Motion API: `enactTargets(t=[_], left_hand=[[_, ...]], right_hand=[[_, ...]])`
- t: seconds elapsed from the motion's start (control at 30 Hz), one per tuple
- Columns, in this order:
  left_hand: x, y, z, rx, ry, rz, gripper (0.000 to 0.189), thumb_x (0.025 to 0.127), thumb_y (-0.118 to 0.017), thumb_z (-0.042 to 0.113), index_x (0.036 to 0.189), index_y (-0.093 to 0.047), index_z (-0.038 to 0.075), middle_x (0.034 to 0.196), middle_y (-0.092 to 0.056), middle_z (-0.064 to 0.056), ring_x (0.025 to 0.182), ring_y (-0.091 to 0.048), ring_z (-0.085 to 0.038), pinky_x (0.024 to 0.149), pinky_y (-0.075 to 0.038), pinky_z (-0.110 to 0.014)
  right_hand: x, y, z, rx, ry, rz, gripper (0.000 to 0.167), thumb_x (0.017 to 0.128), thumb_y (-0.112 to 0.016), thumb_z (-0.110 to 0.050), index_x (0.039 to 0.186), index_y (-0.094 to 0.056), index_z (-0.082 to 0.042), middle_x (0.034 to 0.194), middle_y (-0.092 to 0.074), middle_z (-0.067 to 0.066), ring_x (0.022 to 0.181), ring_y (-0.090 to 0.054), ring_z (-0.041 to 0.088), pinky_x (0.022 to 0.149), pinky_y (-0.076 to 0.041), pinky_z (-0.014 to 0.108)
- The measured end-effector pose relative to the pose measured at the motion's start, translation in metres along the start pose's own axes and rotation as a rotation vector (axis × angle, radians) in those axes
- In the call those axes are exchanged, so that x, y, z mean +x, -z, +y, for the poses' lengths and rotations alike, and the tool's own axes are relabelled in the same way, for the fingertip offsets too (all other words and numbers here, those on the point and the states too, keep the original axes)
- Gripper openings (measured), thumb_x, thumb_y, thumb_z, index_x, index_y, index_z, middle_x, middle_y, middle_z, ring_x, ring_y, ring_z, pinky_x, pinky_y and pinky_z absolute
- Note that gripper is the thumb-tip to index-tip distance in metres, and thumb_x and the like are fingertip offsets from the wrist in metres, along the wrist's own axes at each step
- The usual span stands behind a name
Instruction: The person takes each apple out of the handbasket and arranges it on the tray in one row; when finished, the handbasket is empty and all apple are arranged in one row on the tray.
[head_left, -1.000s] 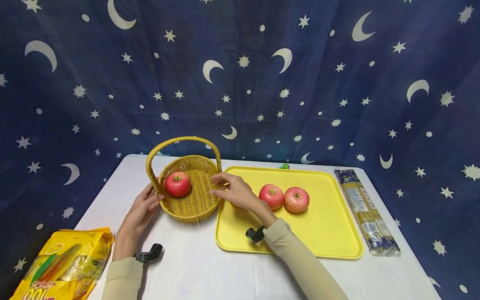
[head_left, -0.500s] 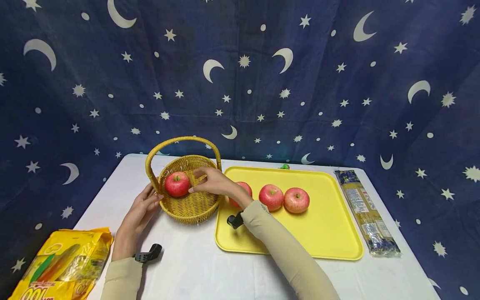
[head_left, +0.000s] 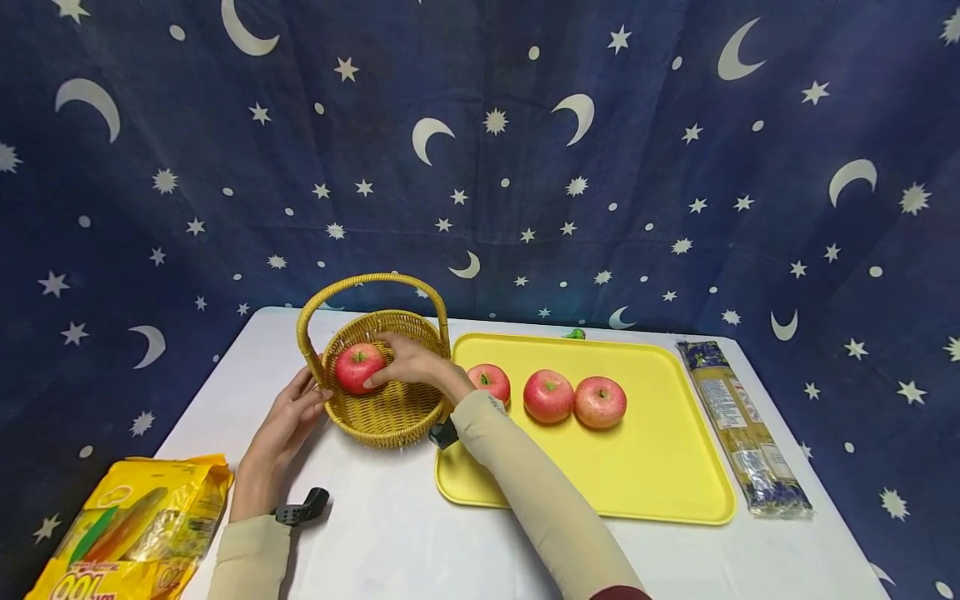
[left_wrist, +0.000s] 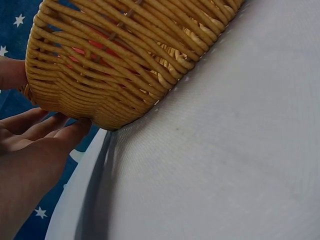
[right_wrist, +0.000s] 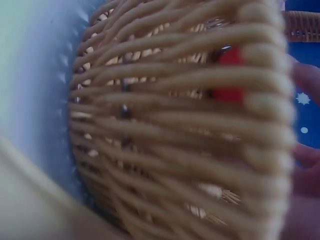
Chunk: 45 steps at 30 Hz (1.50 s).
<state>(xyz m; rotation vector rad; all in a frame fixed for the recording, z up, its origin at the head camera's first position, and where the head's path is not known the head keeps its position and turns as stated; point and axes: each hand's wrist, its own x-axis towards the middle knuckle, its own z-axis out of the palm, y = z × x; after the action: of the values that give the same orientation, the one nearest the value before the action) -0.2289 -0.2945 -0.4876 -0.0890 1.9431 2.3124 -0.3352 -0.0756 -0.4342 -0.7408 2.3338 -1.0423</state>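
A yellow wicker basket with an arched handle stands on the white table, holding one red apple. My left hand grips the basket's left side, thumb at the rim and fingers against the outside, as the left wrist view also shows. My right hand reaches over the rim into the basket. Its thumb overlaps the apple's lower right edge and a finger lies by the upper right; a firm hold is not visible. In the right wrist view, the basket's weave fills most of the picture, with red showing through.
Right of the basket lies a yellow tray bearing three apples. A clear packet with yellow contents lies beyond it. A yellow bag sits at the front left, and a small green object lies behind the tray.
My right hand has moved left from the basket's right rim to the apple inside, uncovering the leftmost apple on the tray. My left hand has stayed at the basket.
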Motion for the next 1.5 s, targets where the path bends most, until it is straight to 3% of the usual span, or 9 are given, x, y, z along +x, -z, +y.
enactTargets(t=[0.13,0.33,0.5,0.7,0.97,1.17,1.5], left_hand=[[0.000,0.000,-0.001,0.009,0.006,0.002,0.080,0.101,-0.046,0.002,0.166,-0.001,0.009,0.174,-0.002,-0.013,0.158,-0.012,-0.030,0.112,-0.038,-0.015],[-0.001,0.000,0.000,0.021,0.015,0.002,0.080,0.101,-0.047,0.004,0.166,-0.001,0.010,0.174,-0.002,-0.012,0.158,-0.012,-0.031,0.121,-0.029,-0.026],[-0.001,0.002,0.001,0.008,0.005,-0.007,0.079,0.101,-0.046,0.002,0.166,-0.002,0.009,0.174,-0.002,-0.013,0.157,-0.014,-0.030,0.119,-0.032,-0.022],[0.000,0.001,0.001,-0.011,-0.006,-0.023,0.079,0.100,-0.045,0.000,0.166,-0.001,0.007,0.174,-0.001,-0.015,0.157,-0.013,-0.031,0.114,-0.037,-0.016],[-0.001,0.000,0.000,-0.024,-0.019,-0.025,0.078,0.102,-0.044,-0.001,0.166,-0.001,0.007,0.173,0.000,-0.017,0.156,-0.014,-0.032,0.101,-0.044,-0.009],[-0.001,0.001,0.000,0.005,-0.010,-0.012,0.077,0.102,-0.045,0.001,0.166,-0.002,0.008,0.174,-0.003,-0.015,0.156,-0.017,-0.032,0.102,-0.045,-0.010],[-0.001,0.001,0.001,0.025,-0.002,-0.003,0.079,0.102,-0.048,0.003,0.166,-0.002,0.009,0.174,-0.003,-0.014,0.157,-0.015,-0.034,0.107,-0.042,-0.013]], right_hand=[[0.003,-0.006,0.000,-0.005,-0.003,-0.015,0.094,0.085,-0.083,-0.030,0.162,-0.031,-0.014,0.163,-0.039,0.011,0.149,-0.037,0.026,0.123,-0.033,0.039],[0.002,-0.011,-0.003,-0.006,0.023,-0.016,0.089,0.082,-0.085,-0.030,0.157,-0.039,-0.014,0.155,-0.049,0.009,0.140,-0.047,0.024,0.118,-0.040,0.036],[-0.002,-0.014,-0.002,0.010,0.050,-0.047,0.082,0.080,-0.088,-0.029,0.150,-0.047,-0.015,0.140,-0.058,0.005,0.125,-0.055,0.018,0.108,-0.046,0.030],[-0.011,-0.020,-0.005,-0.073,0.076,-0.070,0.089,0.077,-0.090,-0.031,0.152,-0.044,-0.017,0.135,-0.061,0.004,0.120,-0.057,0.014,0.103,-0.047,0.025],[-0.019,-0.028,-0.008,-0.166,0.067,-0.006,0.084,0.079,-0.089,-0.029,0.150,-0.046,-0.015,0.135,-0.063,0.005,0.122,-0.058,0.018,0.104,-0.048,0.026],[-0.025,-0.031,-0.008,-0.212,0.065,0.031,0.081,0.078,-0.089,-0.034,0.146,-0.050,-0.013,0.128,-0.065,0.004,0.113,-0.060,0.015,0.095,-0.050,0.021],[-0.047,-0.023,0.002,-0.122,0.089,0.132,0.080,0.079,-0.087,-0.039,0.147,-0.051,-0.013,0.135,-0.063,0.005,0.119,-0.059,0.019,0.099,-0.053,0.028]])
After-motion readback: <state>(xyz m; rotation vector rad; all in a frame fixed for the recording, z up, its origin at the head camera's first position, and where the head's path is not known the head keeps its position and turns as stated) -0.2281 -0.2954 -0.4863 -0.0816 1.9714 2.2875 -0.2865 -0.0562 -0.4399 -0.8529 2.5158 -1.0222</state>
